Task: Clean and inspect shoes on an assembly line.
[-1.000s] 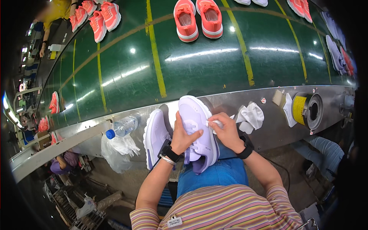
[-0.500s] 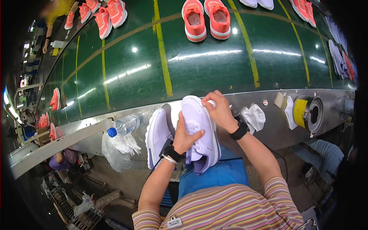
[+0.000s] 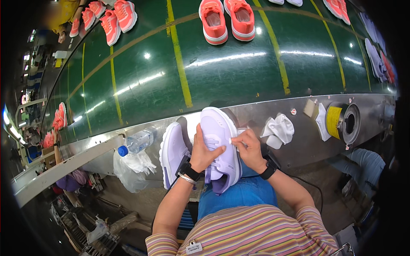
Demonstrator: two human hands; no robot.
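A lavender sneaker (image 3: 218,123) with a white sole lies toe-away in front of me, its heel opening towards my body. My left hand (image 3: 203,152) is closed round its laced middle, thumb across the laces. At the shoe's right side, my right hand (image 3: 251,150) pinches a small white piece (image 3: 231,141) against or just beside the upper; I cannot make out what it is. The matching lavender sneaker (image 3: 173,147) rests to the left of the held one, partly behind my left hand and wrist.
A green conveyor belt (image 3: 141,100) carrying coral sneakers (image 3: 242,21) runs beyond the metal ledge (image 3: 256,115). On the ledge are a water bottle (image 3: 140,140), a crumpled white cloth (image 3: 279,128) and an open can (image 3: 348,123). A plastic bag (image 3: 128,173) hangs near the bottle.
My right hand has moved from beside the toe down the shoe's right side, towards me, with the white piece. My left hand keeps its hold. Coral sneakers at the far left have shifted.
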